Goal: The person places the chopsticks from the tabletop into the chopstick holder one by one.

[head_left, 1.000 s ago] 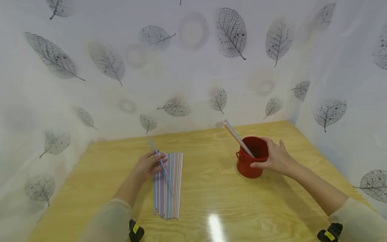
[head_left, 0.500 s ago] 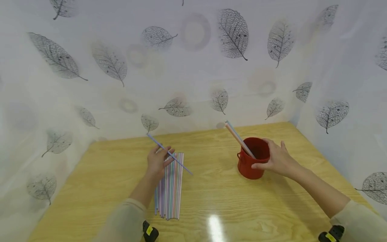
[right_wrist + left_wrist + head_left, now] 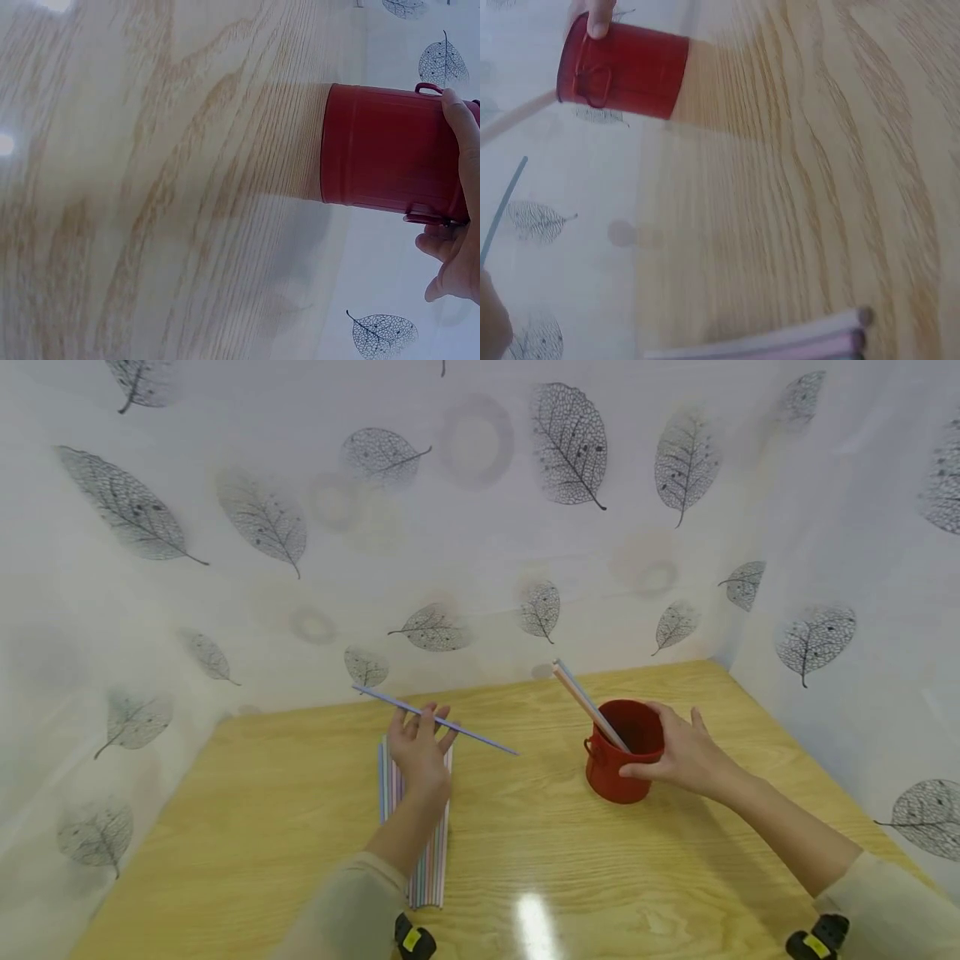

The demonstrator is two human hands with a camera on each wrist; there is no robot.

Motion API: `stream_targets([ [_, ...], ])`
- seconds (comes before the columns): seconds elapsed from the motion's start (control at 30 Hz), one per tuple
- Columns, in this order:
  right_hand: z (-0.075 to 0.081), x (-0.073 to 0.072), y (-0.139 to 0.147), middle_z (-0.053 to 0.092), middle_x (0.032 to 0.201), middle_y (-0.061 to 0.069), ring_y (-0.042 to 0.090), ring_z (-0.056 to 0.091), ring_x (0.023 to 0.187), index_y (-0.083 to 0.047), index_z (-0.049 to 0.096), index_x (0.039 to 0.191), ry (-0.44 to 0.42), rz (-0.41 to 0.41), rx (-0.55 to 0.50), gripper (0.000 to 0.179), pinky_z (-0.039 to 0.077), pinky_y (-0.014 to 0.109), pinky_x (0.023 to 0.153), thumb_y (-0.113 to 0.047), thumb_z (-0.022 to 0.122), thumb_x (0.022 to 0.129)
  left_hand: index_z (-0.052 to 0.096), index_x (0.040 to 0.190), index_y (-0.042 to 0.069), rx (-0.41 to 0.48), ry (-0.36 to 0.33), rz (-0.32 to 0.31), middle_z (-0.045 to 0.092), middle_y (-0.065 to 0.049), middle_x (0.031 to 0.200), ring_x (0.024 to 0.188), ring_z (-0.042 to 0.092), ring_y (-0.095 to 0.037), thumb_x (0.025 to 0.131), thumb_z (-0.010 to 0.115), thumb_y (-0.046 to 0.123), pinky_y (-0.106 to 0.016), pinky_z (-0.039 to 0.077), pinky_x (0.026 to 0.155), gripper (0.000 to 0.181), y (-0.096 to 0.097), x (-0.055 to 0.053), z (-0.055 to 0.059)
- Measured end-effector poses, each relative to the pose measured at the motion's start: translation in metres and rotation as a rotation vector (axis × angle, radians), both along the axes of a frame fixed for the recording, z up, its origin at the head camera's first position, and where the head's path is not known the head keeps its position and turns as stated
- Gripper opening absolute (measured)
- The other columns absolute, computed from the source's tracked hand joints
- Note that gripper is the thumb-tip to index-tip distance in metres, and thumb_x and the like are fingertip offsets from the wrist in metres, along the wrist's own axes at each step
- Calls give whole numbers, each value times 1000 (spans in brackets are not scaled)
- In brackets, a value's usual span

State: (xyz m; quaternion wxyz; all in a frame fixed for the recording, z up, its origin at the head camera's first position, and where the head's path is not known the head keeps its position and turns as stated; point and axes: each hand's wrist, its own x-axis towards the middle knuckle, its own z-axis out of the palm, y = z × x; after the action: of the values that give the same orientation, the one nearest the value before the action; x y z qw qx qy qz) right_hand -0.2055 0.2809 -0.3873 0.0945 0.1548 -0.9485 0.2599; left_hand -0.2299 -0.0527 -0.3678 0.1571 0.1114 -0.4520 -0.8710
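My left hand [image 3: 422, 753] pinches a thin blue-purple straw [image 3: 480, 739] above the table, its free end pointing right. Below that hand lies a row of pastel straws [image 3: 431, 868], partly hidden by the hand and forearm. At the right, my right hand [image 3: 686, 753] grips the rim of a red metal bucket [image 3: 618, 781], thumb on the near side. A few straws [image 3: 585, 700] lean out of the bucket toward the left. In the left wrist view, the held straw [image 3: 502, 210] shows at the left edge. The right wrist view shows the bucket [image 3: 394, 150] upright on the table, with small side loops.
The wood-grain table [image 3: 540, 827] reaches back to a pale curtain [image 3: 480, 527] printed with grey leaves, which also runs down both sides. A bright light reflection lies near the table's front.
My left hand has lifted the straw off the row and moved right, turning it from steep to nearly level. My right hand and the bucket stay in place.
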Motion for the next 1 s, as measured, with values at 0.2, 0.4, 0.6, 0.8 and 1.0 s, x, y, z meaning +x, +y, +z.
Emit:
stream_targets([
  [0.2,0,0,-3,55,124,27,45,52,114,9,31,136,-6,6,-13,103,11,72,108,-44,84,65,37,138,12,19,58,13,54,-14,116,108,61,-28,98,49,7,-34,59,83,42,26,4,11],
  [0.4,-1,0,-9,52,125,24,37,54,109,8,30,136,-65,38,-92,102,48,54,95,-44,84,67,35,140,11,25,57,-6,54,-15,117,109,60,-30,97,49,6,-34,59,82,46,51,6,18],
  [0.6,1,3,-14,49,126,22,35,54,108,6,28,137,-103,49,-121,100,53,49,88,-43,83,69,36,139,12,41,60,-1,56,-15,116,106,63,-26,97,51,4,-33,60,81,46,72,6,23],
  [0.8,1,3,-15,49,125,24,36,54,107,8,28,137,-94,38,-105,100,53,50,88,-41,84,69,40,138,13,23,99,-10,57,-14,115,108,63,-27,95,53,4,-33,59,83,45,89,7,22],
  [1.0,2,4,-15,49,126,24,37,54,108,7,28,138,-94,21,-81,102,52,51,88,-44,83,69,46,136,12,-72,172,-33,62,-12,116,106,64,-23,92,61,8,-32,58,85,47,101,4,11],
])
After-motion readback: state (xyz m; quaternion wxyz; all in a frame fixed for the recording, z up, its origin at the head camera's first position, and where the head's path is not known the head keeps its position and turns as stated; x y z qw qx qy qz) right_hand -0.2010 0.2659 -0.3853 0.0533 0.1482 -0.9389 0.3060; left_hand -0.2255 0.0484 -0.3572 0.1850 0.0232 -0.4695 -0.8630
